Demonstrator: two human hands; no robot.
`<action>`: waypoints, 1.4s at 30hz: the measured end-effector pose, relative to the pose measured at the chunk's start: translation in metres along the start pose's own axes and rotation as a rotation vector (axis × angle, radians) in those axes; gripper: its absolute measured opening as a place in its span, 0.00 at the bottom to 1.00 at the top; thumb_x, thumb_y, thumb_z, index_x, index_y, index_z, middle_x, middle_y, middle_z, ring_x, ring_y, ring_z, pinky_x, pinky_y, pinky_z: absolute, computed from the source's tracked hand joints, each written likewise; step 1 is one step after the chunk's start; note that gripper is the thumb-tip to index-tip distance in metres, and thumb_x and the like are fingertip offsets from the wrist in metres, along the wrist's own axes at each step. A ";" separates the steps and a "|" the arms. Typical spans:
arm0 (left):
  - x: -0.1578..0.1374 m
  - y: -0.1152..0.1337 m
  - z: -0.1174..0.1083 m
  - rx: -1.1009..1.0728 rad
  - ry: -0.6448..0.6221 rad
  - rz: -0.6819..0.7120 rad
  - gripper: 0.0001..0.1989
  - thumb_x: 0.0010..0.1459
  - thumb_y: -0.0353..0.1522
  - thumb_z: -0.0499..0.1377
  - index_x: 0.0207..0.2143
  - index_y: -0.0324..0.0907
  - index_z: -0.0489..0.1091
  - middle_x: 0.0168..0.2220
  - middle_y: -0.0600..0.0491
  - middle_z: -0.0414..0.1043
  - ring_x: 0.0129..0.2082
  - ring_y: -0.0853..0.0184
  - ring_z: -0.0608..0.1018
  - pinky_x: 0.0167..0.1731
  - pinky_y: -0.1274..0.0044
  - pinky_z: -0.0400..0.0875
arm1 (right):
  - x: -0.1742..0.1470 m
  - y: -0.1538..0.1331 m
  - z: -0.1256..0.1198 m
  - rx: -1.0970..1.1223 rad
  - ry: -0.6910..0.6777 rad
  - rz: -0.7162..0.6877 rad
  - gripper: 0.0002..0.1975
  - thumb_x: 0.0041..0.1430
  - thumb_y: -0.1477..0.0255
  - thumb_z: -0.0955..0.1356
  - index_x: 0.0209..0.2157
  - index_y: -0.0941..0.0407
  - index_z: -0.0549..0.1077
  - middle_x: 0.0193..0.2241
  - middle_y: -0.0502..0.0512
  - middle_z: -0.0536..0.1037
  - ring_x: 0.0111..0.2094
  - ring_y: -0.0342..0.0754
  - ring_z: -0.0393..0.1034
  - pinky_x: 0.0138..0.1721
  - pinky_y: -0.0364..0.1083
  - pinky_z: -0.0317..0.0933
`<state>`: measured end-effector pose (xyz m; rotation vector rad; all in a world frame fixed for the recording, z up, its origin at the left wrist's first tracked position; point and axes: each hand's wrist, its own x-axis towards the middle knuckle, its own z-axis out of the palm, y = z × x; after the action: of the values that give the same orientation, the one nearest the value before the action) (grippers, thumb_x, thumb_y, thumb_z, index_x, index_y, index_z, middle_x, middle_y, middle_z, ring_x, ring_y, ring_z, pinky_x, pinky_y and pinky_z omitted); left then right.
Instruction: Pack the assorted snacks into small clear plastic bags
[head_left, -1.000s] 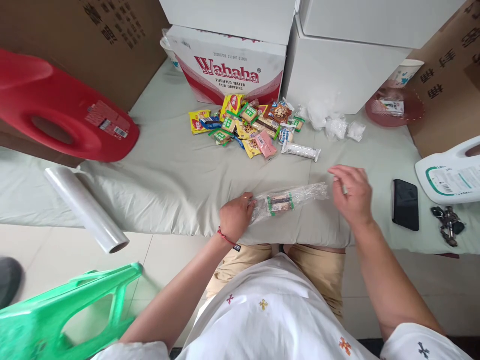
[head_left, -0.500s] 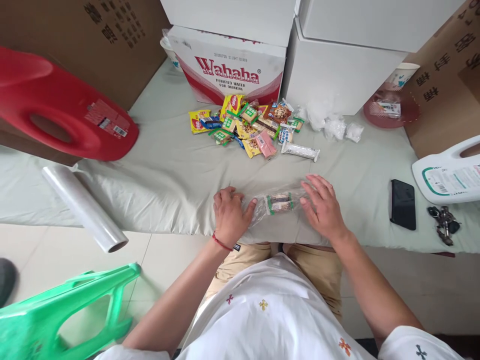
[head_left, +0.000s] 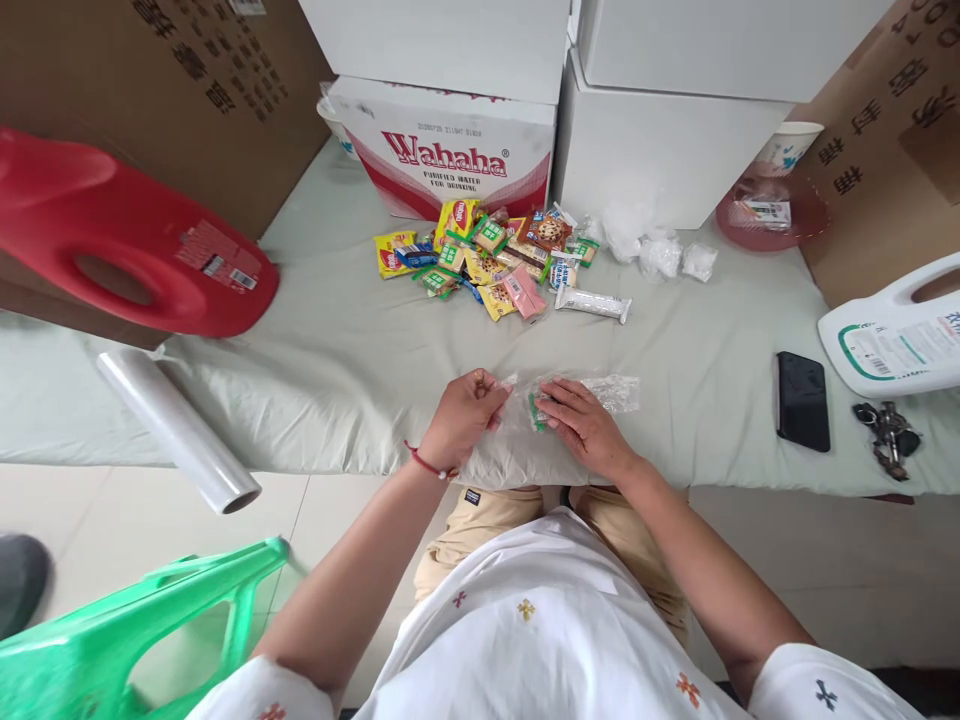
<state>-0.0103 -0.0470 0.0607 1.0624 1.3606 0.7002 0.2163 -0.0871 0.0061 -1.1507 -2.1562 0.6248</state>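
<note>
My left hand (head_left: 461, 415) is closed, pinching the left end of a sheet of clear plastic film (head_left: 616, 393) between thumb and fingers. On the film lies a small snack packet with green ends (head_left: 537, 411). My right hand (head_left: 587, 428) is curled over this packet, its fingers holding it against the table and hiding most of it. To the right of those fingers, the free end of the film lies crinkled on the cloth. Farther back is a pile of wrapped snacks (head_left: 487, 262), with a white-wrapped bar (head_left: 592, 303) at its front right.
A roll of plastic film (head_left: 180, 430) overhangs the table's front edge at left, near a red jug (head_left: 142, 240). Cartons, including a Wahaha box (head_left: 450, 155), line the back. At right are a phone (head_left: 802, 400), keys (head_left: 887, 440) and a white jug (head_left: 892, 330). A green stool (head_left: 172, 600) stands below.
My right hand has moved left from the film's right end onto the snack packet. My left hand has gone from resting by the film to pinching its left end. The view has shifted slightly.
</note>
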 end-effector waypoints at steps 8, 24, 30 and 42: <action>0.010 0.020 0.071 -0.322 -0.172 -0.057 0.08 0.59 0.35 0.58 0.31 0.39 0.70 0.23 0.57 0.67 0.18 0.76 0.67 0.19 0.81 0.58 | -0.002 0.000 0.000 0.317 0.056 0.286 0.47 0.65 0.67 0.69 0.75 0.49 0.39 0.62 0.61 0.73 0.62 0.55 0.69 0.62 0.59 0.64; 0.022 -0.006 0.083 0.009 -0.054 0.126 0.29 0.60 0.30 0.55 0.64 0.37 0.59 0.28 0.57 0.73 0.21 0.72 0.72 0.26 0.79 0.68 | -0.005 -0.021 -0.012 -0.030 0.337 0.173 0.21 0.70 0.71 0.63 0.59 0.44 0.75 0.58 0.53 0.77 0.65 0.57 0.63 0.66 0.65 0.59; 0.012 -0.002 0.067 -0.116 0.035 0.075 0.31 0.58 0.26 0.51 0.65 0.38 0.55 0.36 0.54 0.78 0.17 0.75 0.67 0.21 0.79 0.63 | -0.004 -0.002 -0.011 0.147 0.205 0.191 0.17 0.71 0.68 0.65 0.57 0.45 0.76 0.58 0.53 0.78 0.64 0.54 0.66 0.66 0.62 0.60; 0.014 -0.034 0.069 0.823 -0.054 0.611 0.21 0.71 0.42 0.53 0.61 0.45 0.70 0.58 0.46 0.77 0.59 0.57 0.75 0.58 0.64 0.61 | -0.016 0.028 -0.036 0.074 0.474 0.468 0.21 0.68 0.60 0.64 0.59 0.51 0.70 0.57 0.62 0.75 0.57 0.55 0.70 0.60 0.59 0.65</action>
<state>0.0526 -0.0614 0.0175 2.1934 1.2961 0.5255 0.2641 -0.0819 0.0092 -1.5934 -1.4657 0.5497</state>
